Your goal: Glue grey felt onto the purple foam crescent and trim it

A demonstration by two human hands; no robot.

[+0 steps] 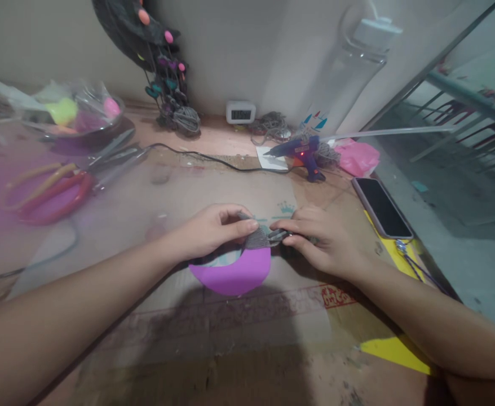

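Note:
In the middle of the head view is a purple crescent (234,276), its upper end wrapped in rows of grey cord (257,239). My left hand (220,230) pinches the wrapped end between thumb and fingers. Just to the right, my right hand (319,239) is closed on a small bundle of the same grey cord, which runs to the crescent's edge. The crescent's lower, bare part hangs toward me over the plastic-covered table. The fingers of my right hand partly hide the bundle.
A glue gun (300,152) with a red light rests behind my hands, its black cable running left. Red-handled scissors (57,197) and a bowl (78,127) with bright pieces lie left. At right are a phone (381,207), a pink bag (357,158) and a clear bottle (357,67). A small clock (241,113) stands behind.

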